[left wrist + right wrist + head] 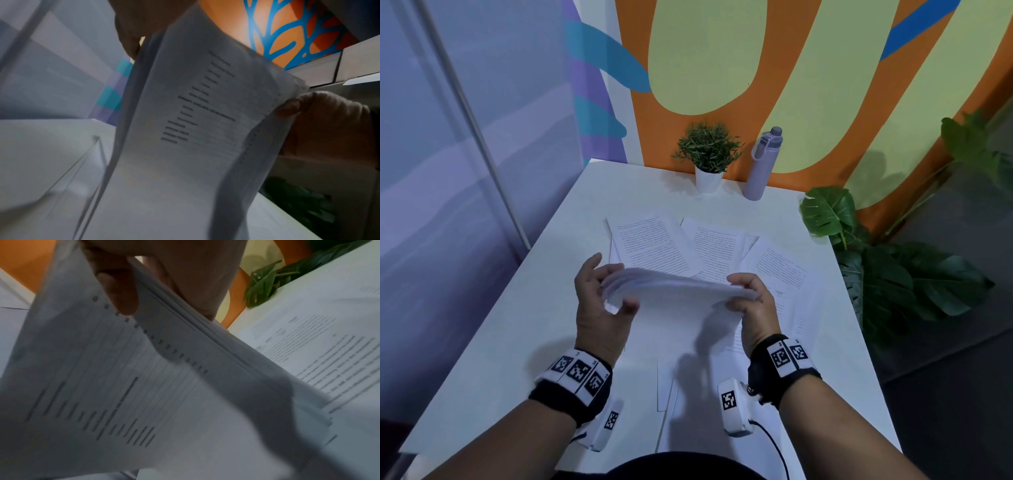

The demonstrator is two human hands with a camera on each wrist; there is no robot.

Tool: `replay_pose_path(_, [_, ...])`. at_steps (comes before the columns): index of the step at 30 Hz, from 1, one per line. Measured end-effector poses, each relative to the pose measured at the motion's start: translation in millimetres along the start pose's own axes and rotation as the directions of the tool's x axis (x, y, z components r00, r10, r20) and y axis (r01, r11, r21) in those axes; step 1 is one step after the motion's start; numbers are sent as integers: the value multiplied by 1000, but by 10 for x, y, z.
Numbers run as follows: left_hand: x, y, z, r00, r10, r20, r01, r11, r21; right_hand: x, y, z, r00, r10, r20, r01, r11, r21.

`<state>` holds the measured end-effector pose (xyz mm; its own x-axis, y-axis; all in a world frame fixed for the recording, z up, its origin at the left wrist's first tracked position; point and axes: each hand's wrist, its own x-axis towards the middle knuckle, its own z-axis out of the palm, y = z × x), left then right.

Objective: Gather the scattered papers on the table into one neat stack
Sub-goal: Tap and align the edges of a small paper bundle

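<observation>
A sheaf of white printed papers point(674, 291) is held upright on its edge above the white table point(517, 325). My left hand point(602, 298) grips its left end, thumb in front and fingers behind. My right hand point(748, 294) pinches its right end. In the left wrist view the sheaf point(195, 129) fills the middle, with the right hand's thumb point(287, 108) on its edge. The right wrist view shows the sheaf point(144, 386) with a thumb point(121, 293) on its front. Loose printed sheets lie flat behind the hands point(654, 243), point(717, 246) and at the right point(780, 267).
More sheets point(671, 387) lie near the front edge between my forearms. A small potted plant point(708, 157) and a lilac bottle point(762, 164) stand at the table's far edge by the painted wall. A large leafy plant point(887, 267) is off the right edge.
</observation>
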<state>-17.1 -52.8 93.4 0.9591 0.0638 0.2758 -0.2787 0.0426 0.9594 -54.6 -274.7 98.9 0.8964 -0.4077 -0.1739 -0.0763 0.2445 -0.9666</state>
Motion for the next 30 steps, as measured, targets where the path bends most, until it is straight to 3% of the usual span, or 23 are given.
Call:
replay_pose_path(3, [-90,-185,-73,995,-94,33,88,983,163,47,62,8,999,33,-10,-32,999,5])
replay_pose_path(7, [-98,-227,-22,975,-223,17,221,972,76,74,85,22,999,-12,48,14,999,-34])
replay_pose_path(12, [-29,-149,119,979,-202,31,191,958,214,74,88,61,998,-27,62,36,989,-144])
replay_pose_path(16, [53,-201,39,977,-214,10,204,945,255,114,16,-45,994,-89,-61,80,986,-147])
replay_pose_path(21, [24,-280,7,881,-440,174,388,882,266,148,-62,-184,994,-44,-104,43,999,-10])
replay_pose_path(24, [42,-146,140,904,-415,99,357,863,357,89,-100,-139,992,-87,-86,84,996,-34])
replay_pose_path(30, [24,81,250,972,-235,-21,233,942,242,-57,-156,-11,959,-279,-48,279,960,-11])
